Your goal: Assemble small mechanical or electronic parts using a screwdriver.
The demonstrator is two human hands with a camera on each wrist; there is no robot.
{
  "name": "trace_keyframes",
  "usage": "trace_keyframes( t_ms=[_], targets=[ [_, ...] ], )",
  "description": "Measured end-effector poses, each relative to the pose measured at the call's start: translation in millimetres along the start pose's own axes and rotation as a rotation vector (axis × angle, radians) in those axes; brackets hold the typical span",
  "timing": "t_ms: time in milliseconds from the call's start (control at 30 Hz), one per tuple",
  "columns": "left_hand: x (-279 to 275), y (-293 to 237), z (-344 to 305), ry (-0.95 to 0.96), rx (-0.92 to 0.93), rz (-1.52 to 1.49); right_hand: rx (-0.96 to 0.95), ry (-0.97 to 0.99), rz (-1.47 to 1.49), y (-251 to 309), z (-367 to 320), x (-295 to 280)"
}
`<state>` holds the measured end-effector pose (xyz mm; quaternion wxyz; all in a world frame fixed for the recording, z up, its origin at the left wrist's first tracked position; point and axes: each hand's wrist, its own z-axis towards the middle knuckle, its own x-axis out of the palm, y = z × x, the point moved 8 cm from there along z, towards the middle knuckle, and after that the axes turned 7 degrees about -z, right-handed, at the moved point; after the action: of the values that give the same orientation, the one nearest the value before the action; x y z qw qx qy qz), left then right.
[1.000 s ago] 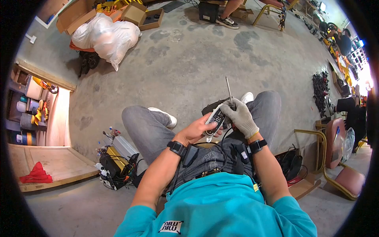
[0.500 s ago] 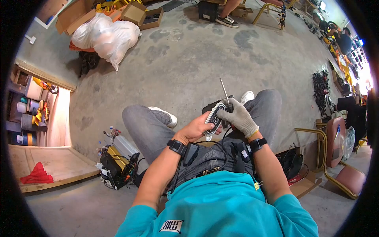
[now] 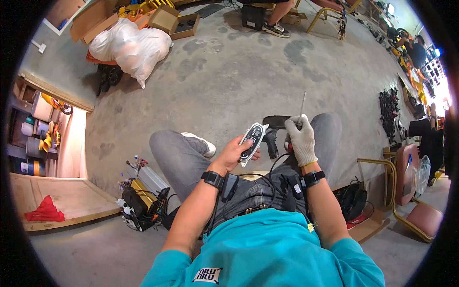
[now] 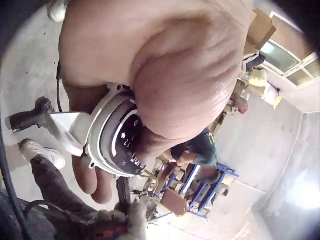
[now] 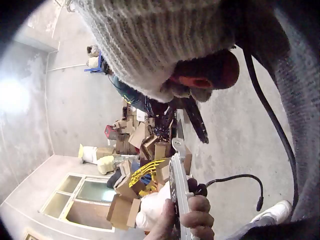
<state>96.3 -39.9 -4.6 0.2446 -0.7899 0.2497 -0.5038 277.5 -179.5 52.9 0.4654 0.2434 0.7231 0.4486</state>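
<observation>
My bare left hand (image 3: 233, 154) grips an oval instrument display (image 3: 254, 139) with a black face and a pale rim. The thumb lies across its face, and the fingers wrap behind. To the right, my gloved right hand (image 3: 302, 142) holds a screwdriver, its metal shaft (image 3: 303, 104) pointing up and away. The red and black handle (image 5: 212, 72) shows in the right wrist view. From under the gloved fingers sticks out a long black cover (image 3: 276, 121), held apart from the display. Between the hands, lower down, is a black cordless drill (image 3: 271, 143).
Black cables (image 3: 272, 179) run across my lap. Beside my left leg stand a silver metal box (image 3: 152, 178) and wired parts. A chair (image 3: 406, 177) is at the right. Further off are a white bag (image 3: 136, 45), an open cardboard box (image 3: 181, 28) and another person's leg (image 3: 278, 14).
My right hand has drawn away to the right with the screwdriver and the black cover, separating from the display. The left hand has shifted slightly left, and the drill has come into sight.
</observation>
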Motion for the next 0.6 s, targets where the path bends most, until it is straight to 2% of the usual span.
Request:
trace_keyframes(
  t_ms=[67, 233, 333, 367, 433, 467, 500, 567, 600],
  targets=[
    [-6, -9, -2, -0.017, 0.044, 0.005, -0.044, -0.072, 0.149, -2, 3, -10],
    [-18, -28, -8, -0.024, 0.158, -0.005, -0.023, -0.146, 0.276, 0, 4, -25],
    [-30, -31, -8, -0.103, 0.187, -0.032, 0.119, 0.011, 0.603, -7, 5, -16],
    [-29, -33, -8, -0.104, 0.193, -0.032, 0.114, 0.015, 0.604, -4, 4, -17],
    [-26, -28, -7, -0.1, 0.129, -0.174, 0.093, 0.249, 0.593, 8, -2, -3],
    [-22, -28, -6, -0.064, 0.139, -0.154, 0.119, 0.346, 0.588, 13, -6, 5],
    [-23, -25, -5, -0.064, 0.139, -0.155, 0.119, 0.347, 0.587, 17, -9, 5],
    [-18, -18, 1, 0.036, 0.101, -0.23, 0.139, 0.477, 0.492, 26, -20, 17],
    [-16, -17, 4, 0.025, 0.134, -0.219, 0.112, 0.514, 0.45, 31, -24, 21]
  ],
)
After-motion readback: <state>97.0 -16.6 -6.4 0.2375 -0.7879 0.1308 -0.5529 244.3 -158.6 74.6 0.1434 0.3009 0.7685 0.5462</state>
